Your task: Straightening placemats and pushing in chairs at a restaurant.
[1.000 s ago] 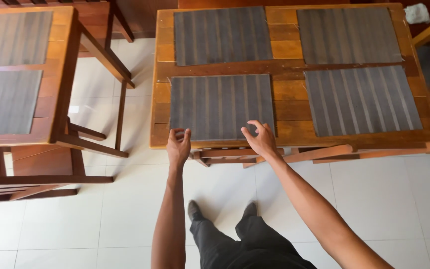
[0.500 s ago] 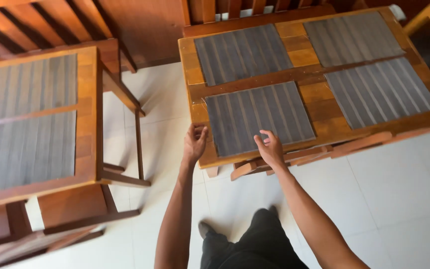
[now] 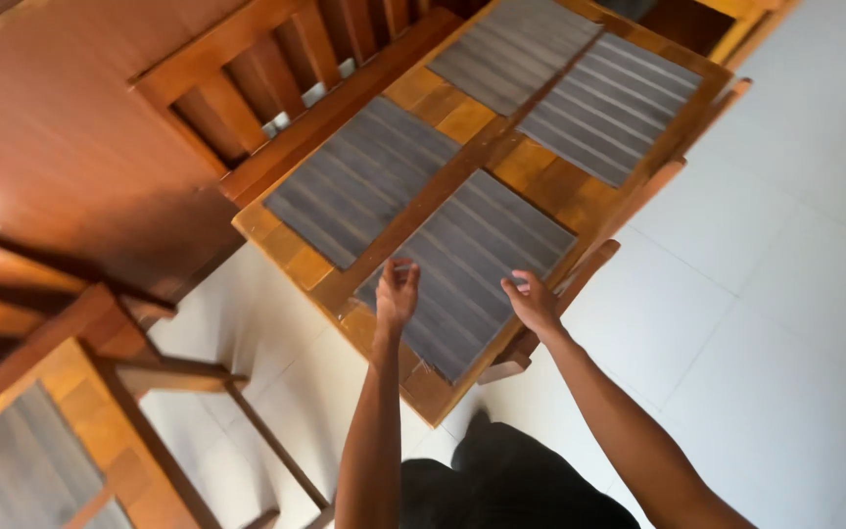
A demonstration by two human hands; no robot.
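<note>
White floor tiles (image 3: pixel 775 294) flank table (image 3: pixel 462 118); both hands (image 3: pixel 397 291) hover over nearest placemat (image 3: pixel 467 269).

**Both arms stretched forward, hands loose**

Two bare forearms reach up and away from the body, roughly parallel, the right angled in from the lower right. The left hand (image 3: pixel 397 291) is raised at the wrist, fingers (image 3: pixel 405 268) lightly curled and close together. The right hand (image 3: pixel 533 303) is tilted palm down, fingers bent and slightly spread. Neither hand grips anything.

Glossy wood table (image 3: pixel 462 122); matt ribbed grey placemat (image 3: pixel 467 269); smooth floor tiles (image 3: pixel 785 294).
</note>
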